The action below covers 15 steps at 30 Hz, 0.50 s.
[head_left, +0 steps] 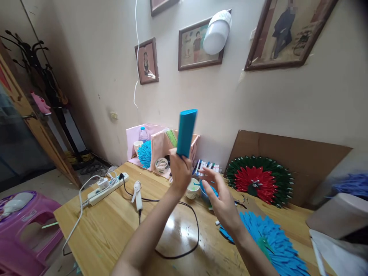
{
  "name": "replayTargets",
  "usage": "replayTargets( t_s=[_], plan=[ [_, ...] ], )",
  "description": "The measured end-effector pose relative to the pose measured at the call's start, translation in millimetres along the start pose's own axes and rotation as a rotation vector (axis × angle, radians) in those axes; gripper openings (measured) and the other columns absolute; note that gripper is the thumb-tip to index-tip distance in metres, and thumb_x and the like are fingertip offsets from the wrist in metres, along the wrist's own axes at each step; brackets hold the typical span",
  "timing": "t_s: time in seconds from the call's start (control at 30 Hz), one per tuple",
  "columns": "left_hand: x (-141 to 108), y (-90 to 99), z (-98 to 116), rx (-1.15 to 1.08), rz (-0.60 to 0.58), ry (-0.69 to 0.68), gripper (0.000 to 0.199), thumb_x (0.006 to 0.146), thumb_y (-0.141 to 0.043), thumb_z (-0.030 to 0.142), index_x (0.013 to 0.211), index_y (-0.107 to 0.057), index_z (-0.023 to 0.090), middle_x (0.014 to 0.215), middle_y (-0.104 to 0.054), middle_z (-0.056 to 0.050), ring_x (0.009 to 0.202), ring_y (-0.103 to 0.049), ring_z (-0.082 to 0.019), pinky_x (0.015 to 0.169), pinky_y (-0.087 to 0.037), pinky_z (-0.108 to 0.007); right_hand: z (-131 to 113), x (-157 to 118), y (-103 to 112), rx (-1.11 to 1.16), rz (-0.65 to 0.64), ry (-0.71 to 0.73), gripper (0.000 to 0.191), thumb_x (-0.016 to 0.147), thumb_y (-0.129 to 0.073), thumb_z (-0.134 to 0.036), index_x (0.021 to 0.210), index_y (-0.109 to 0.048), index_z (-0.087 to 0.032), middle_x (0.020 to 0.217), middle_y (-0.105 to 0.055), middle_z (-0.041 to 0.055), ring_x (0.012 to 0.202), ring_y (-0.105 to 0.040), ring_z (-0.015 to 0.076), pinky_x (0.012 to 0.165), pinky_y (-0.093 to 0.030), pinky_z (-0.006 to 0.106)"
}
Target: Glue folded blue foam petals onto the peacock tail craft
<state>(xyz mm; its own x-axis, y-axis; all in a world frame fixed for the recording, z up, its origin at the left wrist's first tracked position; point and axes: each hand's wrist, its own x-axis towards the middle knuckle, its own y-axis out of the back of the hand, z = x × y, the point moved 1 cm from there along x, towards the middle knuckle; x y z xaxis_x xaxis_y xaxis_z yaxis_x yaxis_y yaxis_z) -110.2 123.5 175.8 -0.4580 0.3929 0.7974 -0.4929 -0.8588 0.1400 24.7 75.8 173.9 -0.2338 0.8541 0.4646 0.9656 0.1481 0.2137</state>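
Note:
My left hand (pixel 180 170) is wrapped round the lower end of a flat, blue, box-like object (pixel 186 132), raised upright in front of the wall. My right hand (pixel 220 195) has its fingers apart and holds nothing; it is lifted above the table, in front of a blue bowl-like thing (pixel 207 190) that it partly hides. Between the hands stands a paper cup (pixel 192 189) with small green pieces inside. A large blue petalled piece with a green centre (pixel 267 241) lies on the table, partly behind my right forearm.
On the wooden table (pixel 103 230) are a power strip (pixel 107 189), a white glue gun (pixel 138 197) and a looped black cable (pixel 197 218). Pink boxes (pixel 158 147), markers (pixel 211 167) and a red-and-green petalled piece (pixel 255 180) against cardboard (pixel 287 147) stand at the back. A pink stool (pixel 25 230) is left.

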Motion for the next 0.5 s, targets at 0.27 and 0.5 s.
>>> replayTargets(
  t_s=[0.27, 0.5],
  plan=[
    [-94, 7.0, 98, -0.322, -0.571, 0.183, 0.031, 0.083, -0.044, 0.032, 0.109, -0.039, 0.015, 0.104, -0.052, -0.016, 0.098, -0.051, -0.026, 0.084, -0.038, -0.04, -8, -34, 66, -0.188, 0.153, -0.105, 0.033, 0.083, -0.045, -0.046, 0.088, -0.058, -0.016, 0.081, -0.064, 0.0048, 0.074, -0.057, 0.0193, 0.065, -0.044, 0.026],
    [-139, -42.5, 124, -1.08, -1.159, 0.978, 0.031, 0.077, -0.048, 0.033, 0.102, -0.053, 0.016, 0.102, -0.062, -0.007, 0.098, -0.055, -0.022, 0.085, -0.042, -0.032, 16, -71, 164, -0.332, 0.188, -0.282, 0.037, 0.084, -0.04, -0.048, 0.067, -0.05, -0.016, 0.062, -0.052, -0.0014, 0.057, -0.046, 0.0127, 0.051, -0.035, 0.022]
  ],
)
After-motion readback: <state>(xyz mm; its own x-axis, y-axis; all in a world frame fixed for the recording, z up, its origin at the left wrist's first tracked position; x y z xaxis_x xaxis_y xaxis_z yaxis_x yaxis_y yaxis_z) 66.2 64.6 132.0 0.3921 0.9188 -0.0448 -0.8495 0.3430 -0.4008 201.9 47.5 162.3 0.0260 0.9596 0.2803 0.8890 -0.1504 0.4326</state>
